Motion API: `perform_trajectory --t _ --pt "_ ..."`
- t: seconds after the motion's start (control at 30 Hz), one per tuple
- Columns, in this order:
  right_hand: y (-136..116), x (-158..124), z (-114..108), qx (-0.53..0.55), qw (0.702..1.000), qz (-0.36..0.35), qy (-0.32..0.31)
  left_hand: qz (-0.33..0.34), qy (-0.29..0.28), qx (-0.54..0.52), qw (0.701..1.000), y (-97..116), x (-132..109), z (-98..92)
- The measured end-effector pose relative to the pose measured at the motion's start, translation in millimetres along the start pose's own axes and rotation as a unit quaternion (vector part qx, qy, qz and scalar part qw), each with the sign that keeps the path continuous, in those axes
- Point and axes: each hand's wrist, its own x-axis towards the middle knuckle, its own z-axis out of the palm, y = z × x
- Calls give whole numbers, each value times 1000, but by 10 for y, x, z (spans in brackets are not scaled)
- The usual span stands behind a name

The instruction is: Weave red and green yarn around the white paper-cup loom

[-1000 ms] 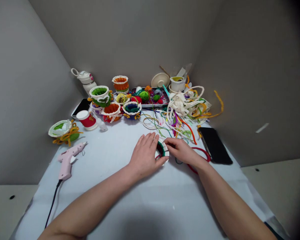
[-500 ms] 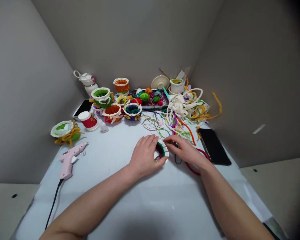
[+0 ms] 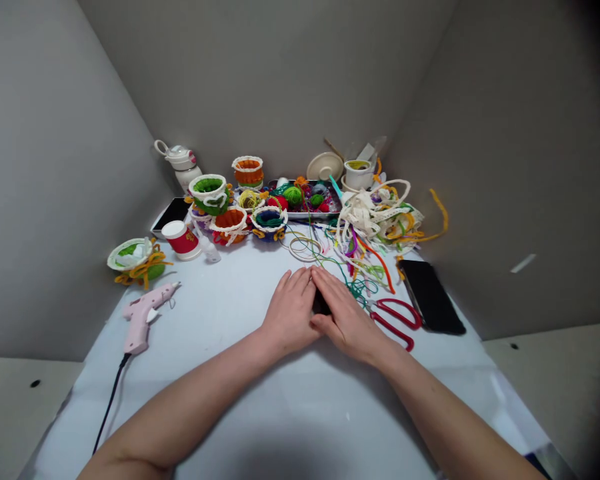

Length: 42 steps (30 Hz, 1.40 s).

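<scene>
My left hand [image 3: 291,310] and my right hand [image 3: 347,317] are cupped together on the table, fingertips meeting at the far side. Between them they hold a small yarn-woven cup [image 3: 321,305]; only its dark inside shows through the gap, and the rest is hidden by my palms and fingers. Just right of my right hand lies a loose tangle of green yarn [image 3: 363,288]. Red-handled scissors [image 3: 395,321] rest beside it, their blades partly covered by the yarn and hand.
A pink glue gun [image 3: 143,320] lies at left with its cord running forward. Several yarn baskets [image 3: 230,223] stand at the back left, near a red and white paper cup [image 3: 181,240]. A tray [image 3: 310,215] of yarn balls, heaped trims [image 3: 363,210] and a black phone [image 3: 433,297] are farther right.
My right hand has moved left from the cup's edge and closed round its right side, covering the white tabs and green weaving. The scissors and green yarn now show more fully.
</scene>
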Motion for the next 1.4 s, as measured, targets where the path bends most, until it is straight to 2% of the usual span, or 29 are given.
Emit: perform_trajectory --t 0.2,0.47,0.87,1.07,1.23,1.4 --pt "44 -57 168 110 990 33 79 -4 29 -10 1000 -34 -21 54" --pt "-16 -40 333 234 950 101 179 2 83 -99 992 -41 -12 106" --pt "-38 -33 366 308 921 148 189 -22 87 -127 988 -13 -1 94" --pt "-55 -15 356 330 913 148 190 -32 80 -125 988 -3 8 83" --pt "64 2 194 374 903 116 178 -49 37 -102 993 37 -28 -56" --pt "260 19 -20 401 887 127 190 -78 18 -142 987 -54 36 -373"
